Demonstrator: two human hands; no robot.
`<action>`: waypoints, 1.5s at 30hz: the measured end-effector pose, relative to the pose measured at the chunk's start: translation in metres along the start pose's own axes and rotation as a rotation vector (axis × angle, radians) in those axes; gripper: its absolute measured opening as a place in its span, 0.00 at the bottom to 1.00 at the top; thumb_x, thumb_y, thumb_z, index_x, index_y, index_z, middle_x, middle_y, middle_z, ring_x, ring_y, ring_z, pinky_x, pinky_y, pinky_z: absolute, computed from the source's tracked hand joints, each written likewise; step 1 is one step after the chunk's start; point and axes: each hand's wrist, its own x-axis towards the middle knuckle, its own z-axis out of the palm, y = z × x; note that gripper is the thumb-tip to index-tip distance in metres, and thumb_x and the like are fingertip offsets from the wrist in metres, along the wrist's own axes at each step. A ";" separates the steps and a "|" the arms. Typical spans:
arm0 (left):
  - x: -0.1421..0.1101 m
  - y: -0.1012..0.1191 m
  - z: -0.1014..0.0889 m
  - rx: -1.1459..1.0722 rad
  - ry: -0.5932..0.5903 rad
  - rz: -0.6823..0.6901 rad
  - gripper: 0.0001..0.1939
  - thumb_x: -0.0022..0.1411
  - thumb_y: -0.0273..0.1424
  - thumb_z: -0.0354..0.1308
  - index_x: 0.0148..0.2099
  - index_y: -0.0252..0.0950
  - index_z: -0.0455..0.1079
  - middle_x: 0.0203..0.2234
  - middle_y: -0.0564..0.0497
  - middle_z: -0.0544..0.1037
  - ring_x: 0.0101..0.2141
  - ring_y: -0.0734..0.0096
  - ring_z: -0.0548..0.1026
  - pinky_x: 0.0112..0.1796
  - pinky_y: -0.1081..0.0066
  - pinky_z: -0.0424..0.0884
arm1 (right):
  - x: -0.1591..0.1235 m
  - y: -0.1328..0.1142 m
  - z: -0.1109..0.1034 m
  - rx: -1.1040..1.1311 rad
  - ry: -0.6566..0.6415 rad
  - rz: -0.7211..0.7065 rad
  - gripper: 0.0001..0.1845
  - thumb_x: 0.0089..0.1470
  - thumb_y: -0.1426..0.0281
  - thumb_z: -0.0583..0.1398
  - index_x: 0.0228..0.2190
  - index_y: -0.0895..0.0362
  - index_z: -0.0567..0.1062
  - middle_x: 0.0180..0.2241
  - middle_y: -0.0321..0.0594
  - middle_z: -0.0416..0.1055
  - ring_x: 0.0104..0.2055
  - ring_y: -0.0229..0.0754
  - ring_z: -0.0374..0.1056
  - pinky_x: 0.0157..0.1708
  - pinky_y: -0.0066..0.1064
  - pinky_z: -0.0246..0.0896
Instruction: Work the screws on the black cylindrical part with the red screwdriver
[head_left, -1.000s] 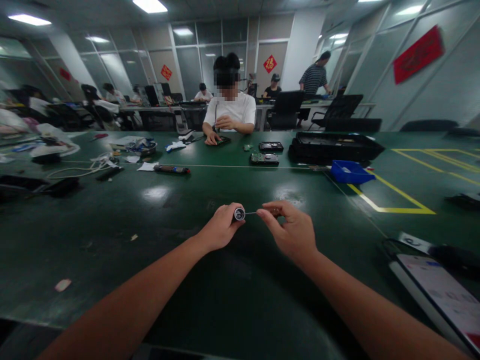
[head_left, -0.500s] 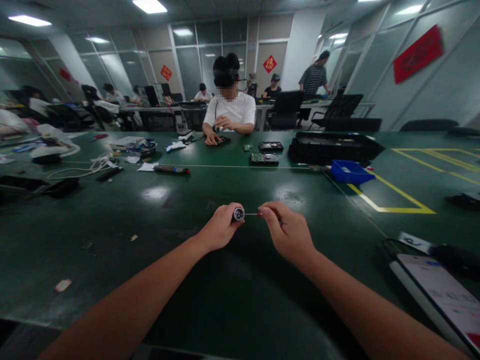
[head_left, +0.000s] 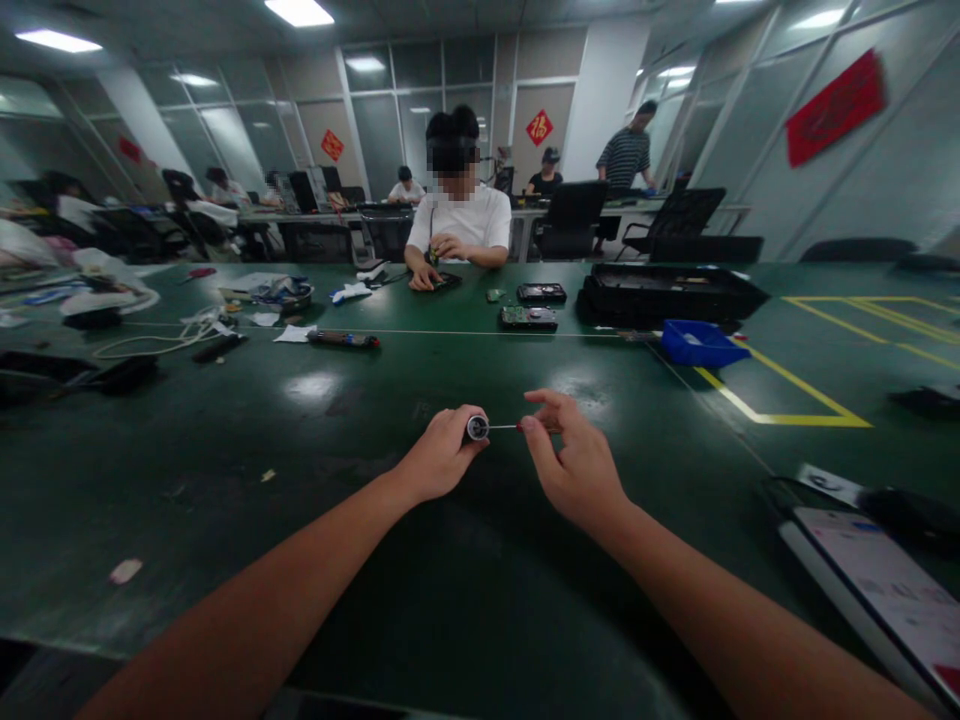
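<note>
My left hand (head_left: 440,455) is closed around a small dark cylinder (head_left: 477,428) whose round end faces right. A thin metal rod (head_left: 502,427) runs from that end to my right hand (head_left: 571,462), whose thumb and fingers pinch its far tip. Both hands hover just above the dark green table (head_left: 300,480), close together near its middle.
A phone (head_left: 885,590) lies at the right front. Farther off are a blue bin (head_left: 701,344), a black case (head_left: 667,292), two hard drives (head_left: 529,317), a dark tool (head_left: 343,339) and cables (head_left: 165,335). A person in white (head_left: 459,225) sits opposite; others work behind.
My right hand's fingers have shifted slightly on the rod, with the forefinger lifting a little. The left hand and the cylinder stay in place.
</note>
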 end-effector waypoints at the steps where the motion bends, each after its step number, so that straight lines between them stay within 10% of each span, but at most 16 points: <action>1: 0.000 0.000 0.000 0.001 0.000 -0.001 0.09 0.65 0.29 0.56 0.48 0.38 0.65 0.40 0.49 0.74 0.42 0.61 0.70 0.45 0.59 0.66 | 0.000 0.000 0.000 0.010 0.003 -0.011 0.16 0.63 0.65 0.54 0.51 0.54 0.66 0.33 0.41 0.74 0.35 0.45 0.73 0.37 0.37 0.66; 29: 0.000 -0.001 0.001 0.008 -0.002 -0.008 0.10 0.65 0.28 0.57 0.49 0.38 0.65 0.41 0.49 0.74 0.43 0.61 0.70 0.45 0.60 0.66 | 0.002 -0.001 -0.003 -0.013 -0.055 0.048 0.11 0.65 0.65 0.51 0.43 0.55 0.70 0.28 0.38 0.72 0.29 0.41 0.70 0.30 0.33 0.60; 45: 0.000 0.000 0.001 -0.028 0.075 -0.045 0.09 0.66 0.28 0.55 0.48 0.37 0.64 0.41 0.48 0.73 0.43 0.62 0.71 0.46 0.61 0.67 | 0.001 0.011 0.017 0.498 0.120 0.310 0.13 0.62 0.58 0.56 0.37 0.55 0.72 0.32 0.39 0.73 0.34 0.41 0.71 0.38 0.37 0.67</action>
